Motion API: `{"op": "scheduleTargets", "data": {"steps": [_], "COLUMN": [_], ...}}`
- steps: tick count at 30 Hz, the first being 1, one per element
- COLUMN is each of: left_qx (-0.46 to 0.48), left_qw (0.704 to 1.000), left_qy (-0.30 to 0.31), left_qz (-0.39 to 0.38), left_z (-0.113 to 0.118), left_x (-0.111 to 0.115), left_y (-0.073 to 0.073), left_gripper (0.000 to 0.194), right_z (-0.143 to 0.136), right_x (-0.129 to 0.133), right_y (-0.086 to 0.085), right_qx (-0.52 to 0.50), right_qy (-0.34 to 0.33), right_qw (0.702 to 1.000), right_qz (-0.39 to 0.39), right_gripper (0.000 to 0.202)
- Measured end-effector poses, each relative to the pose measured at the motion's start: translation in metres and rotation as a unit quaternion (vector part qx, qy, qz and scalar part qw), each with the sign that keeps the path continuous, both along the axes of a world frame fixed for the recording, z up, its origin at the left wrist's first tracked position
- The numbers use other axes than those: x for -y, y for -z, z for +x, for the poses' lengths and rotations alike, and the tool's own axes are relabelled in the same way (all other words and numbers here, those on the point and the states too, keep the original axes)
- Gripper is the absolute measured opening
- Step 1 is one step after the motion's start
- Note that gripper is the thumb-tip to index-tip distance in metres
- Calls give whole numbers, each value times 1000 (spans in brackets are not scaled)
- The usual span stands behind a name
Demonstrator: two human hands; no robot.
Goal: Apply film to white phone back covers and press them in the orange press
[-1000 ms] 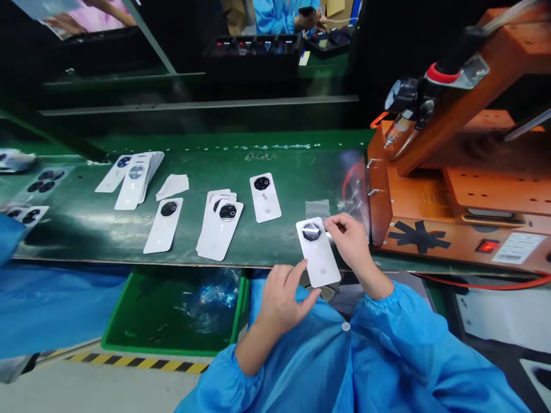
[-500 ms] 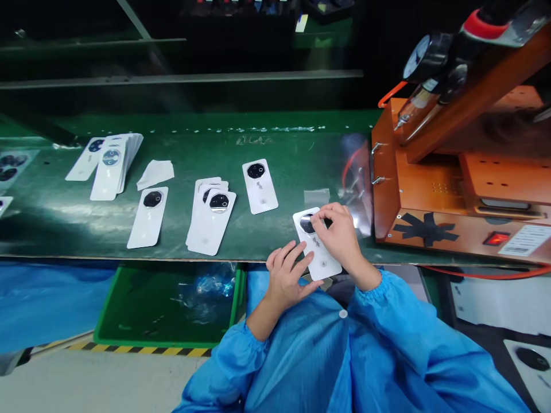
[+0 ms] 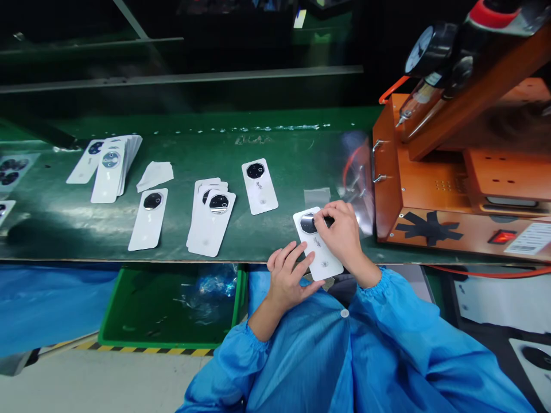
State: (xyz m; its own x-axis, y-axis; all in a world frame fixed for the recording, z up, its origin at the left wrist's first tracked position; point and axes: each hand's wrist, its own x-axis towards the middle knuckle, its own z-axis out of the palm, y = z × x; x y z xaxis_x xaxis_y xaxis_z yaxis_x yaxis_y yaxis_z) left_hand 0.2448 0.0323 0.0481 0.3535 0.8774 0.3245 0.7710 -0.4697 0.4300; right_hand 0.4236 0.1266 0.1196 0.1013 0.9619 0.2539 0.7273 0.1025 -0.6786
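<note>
A white phone back cover (image 3: 328,265) with a dark round camera area (image 3: 307,223) lies tilted at the bench's front edge, its lower end past the edge. My left hand (image 3: 289,278) holds it at the lower left, fingertips along the side and thumb by the bottom corner. Over the camera area, my right hand (image 3: 342,232) is closed in a pinch of thumb and forefinger. A dark patch shows between those fingers, but I cannot make out what they grip. Just behind the cover lies a small clear film piece (image 3: 317,197).
Left of my hands are a single cover (image 3: 263,198), a small pile of covers (image 3: 210,235), another cover (image 3: 146,229), a white cloth (image 3: 155,174) and a taller stack (image 3: 107,183). An orange machine (image 3: 387,195) stands right. Below is a green bin (image 3: 146,321) with crumpled film.
My right hand has shifted very slightly to the right over the camera area. My left hand and the cover stay almost the same. The view has moved a little.
</note>
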Motion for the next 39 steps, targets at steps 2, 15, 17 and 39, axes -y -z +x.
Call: {"op": "scheduleTargets", "data": {"steps": [2, 15, 17, 39], "left_qx": [4, 27, 27, 78], "left_qw": [1000, 995, 995, 989], "left_qy": [3, 3, 5, 91], "left_qz": [13, 98, 97, 85], "left_z": [0, 4, 4, 7], "left_x": [-1, -3, -3, -4], "left_y": [-1, -6, -6, -56], "left_gripper": [61, 58, 59, 44], "right_z": [0, 6, 5, 39], "right_x": [0, -5, -5, 109], "right_y": [0, 2, 3, -39], "right_qx": [0, 17, 16, 285], "right_qy": [-1, -14, -14, -239], "right_qw": [1000, 1000, 1000, 919], "right_qz": [-1, -10, -3, 132], "right_gripper": [17, 17, 16, 28]}}
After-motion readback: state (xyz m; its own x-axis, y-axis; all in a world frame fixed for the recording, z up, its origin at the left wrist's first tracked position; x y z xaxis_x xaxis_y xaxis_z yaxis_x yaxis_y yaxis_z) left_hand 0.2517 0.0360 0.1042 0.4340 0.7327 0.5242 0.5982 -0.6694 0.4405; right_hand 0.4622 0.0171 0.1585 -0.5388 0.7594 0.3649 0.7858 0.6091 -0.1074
